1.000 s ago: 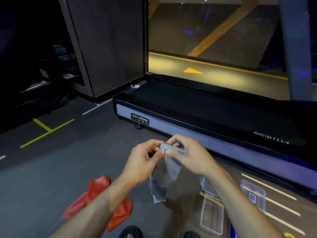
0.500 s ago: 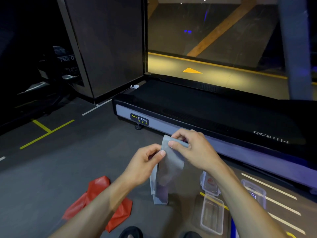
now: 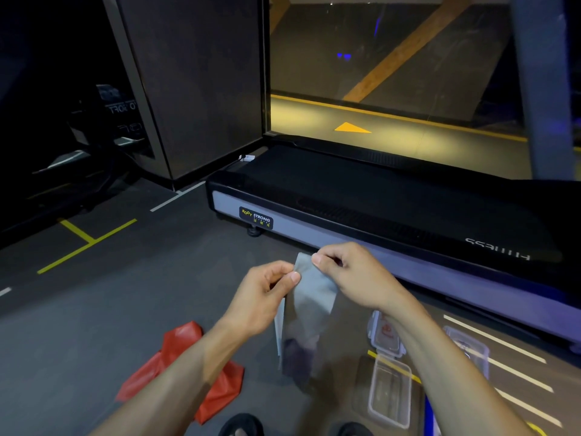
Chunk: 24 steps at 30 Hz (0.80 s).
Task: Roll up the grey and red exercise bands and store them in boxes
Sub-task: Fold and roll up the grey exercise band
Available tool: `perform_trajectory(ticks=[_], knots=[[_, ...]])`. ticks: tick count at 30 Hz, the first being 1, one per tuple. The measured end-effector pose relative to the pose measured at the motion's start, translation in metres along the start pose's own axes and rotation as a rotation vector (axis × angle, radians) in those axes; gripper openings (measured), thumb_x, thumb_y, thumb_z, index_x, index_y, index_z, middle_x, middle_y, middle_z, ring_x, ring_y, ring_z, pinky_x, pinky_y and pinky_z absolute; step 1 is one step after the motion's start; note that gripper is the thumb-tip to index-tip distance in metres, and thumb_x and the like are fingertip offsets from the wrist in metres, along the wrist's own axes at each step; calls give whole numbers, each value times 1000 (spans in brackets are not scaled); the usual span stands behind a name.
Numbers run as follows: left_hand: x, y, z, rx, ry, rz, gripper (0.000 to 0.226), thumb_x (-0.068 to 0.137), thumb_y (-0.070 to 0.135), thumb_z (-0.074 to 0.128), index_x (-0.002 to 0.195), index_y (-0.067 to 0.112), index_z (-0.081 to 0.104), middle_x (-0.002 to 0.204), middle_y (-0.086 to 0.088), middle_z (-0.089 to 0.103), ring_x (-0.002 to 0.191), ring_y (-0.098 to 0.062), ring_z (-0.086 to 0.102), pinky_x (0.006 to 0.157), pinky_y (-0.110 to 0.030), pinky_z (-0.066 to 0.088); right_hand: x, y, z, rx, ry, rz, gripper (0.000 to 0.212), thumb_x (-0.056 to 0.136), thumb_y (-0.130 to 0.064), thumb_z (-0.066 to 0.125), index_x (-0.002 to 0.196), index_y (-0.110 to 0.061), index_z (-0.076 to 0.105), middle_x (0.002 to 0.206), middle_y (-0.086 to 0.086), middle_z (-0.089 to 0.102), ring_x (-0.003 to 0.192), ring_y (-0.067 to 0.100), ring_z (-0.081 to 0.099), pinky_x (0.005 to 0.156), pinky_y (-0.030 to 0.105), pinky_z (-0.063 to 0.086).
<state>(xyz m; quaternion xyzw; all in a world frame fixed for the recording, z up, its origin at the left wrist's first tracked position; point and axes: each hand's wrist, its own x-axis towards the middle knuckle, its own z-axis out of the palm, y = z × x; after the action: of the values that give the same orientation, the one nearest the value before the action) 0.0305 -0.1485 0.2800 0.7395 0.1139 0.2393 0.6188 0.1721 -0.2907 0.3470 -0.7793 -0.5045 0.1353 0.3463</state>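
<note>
Over the gym floor, both hands pinch a limp, translucent grey band.

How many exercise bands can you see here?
2. The grey band hangs pinched between the left hand and right hand; the red band lies crumpled on the floor, left.

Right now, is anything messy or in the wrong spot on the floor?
Yes. The red band lies crumpled in a heap on the floor, not rolled. The clear boxes sit open and empty beside it. The grey band hangs loose, pinched by the left hand and right hand.
</note>
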Motion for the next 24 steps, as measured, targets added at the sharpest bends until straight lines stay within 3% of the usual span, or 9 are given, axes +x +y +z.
perform_trajectory(ticks=[3,5,8,11,15,17,19,21,24], knots=[[0,1,1,-33,4,12,27,94,37,65,117,23,65,79,-24,70,75,-27,65,76,-53,52,0,1,0,57,-52,-6,41,102,-35,55,70,-11,54,61,-5,40,60,10,37,61,36,34],[-1,0,-1,18,7,30,35,94,38,64,128,39,58,61,-20,50,59,-28,43,63,-43,41,-1,0,2,156,-59,3,31,102,-29,59,78,-12,65,65,-8,55,63,12,50,67,35,42],[-3,1,0,80,-13,55,44,97,33,60,139,44,51,60,-15,33,60,-34,30,61,-37,27,-2,1,4,343,-22,39,13,97,-28,67,101,-19,75,93,4,77,84,12,66,81,27,48],[-5,4,-1,119,-7,82,35,102,21,58,133,38,58,59,-6,39,55,-21,31,56,-30,28,-2,4,7,360,-16,51,20,89,-43,64,98,-27,72,92,20,72,78,19,56,77,36,42],[-6,8,2,202,34,94,22,102,14,58,117,27,66,55,12,53,49,-1,39,53,-19,32,-3,2,8,230,10,45,10,96,-33,63,94,-26,69,85,4,74,80,25,66,79,41,50],[-7,9,3,212,34,79,18,103,15,58,115,26,67,66,15,67,56,0,53,59,-22,40,-4,0,7,148,13,12,7,95,-34,67,93,-27,67,79,-5,72,73,17,64,72,38,50],[-8,9,3,191,31,64,16,102,22,58,114,26,68,85,9,77,79,-11,71,75,-34,53,-7,-4,5,81,-17,-10,16,88,-42,74,94,-29,66,79,-8,71,73,9,63,70,33,50],[-7,8,3,151,40,50,16,102,21,58,113,22,69,96,4,79,93,-14,74,85,-35,54,-9,-7,5,-26,-7,-21,22,84,-44,78,95,-29,65,82,-9,70,78,7,63,73,34,53],[-4,12,7,8,37,10,17,102,20,58,112,24,72,98,-5,78,92,-14,71,82,-32,52,-7,-9,7,-79,76,-24,22,83,-47,75,92,-30,65,79,-12,68,77,6,62,73,36,53]])
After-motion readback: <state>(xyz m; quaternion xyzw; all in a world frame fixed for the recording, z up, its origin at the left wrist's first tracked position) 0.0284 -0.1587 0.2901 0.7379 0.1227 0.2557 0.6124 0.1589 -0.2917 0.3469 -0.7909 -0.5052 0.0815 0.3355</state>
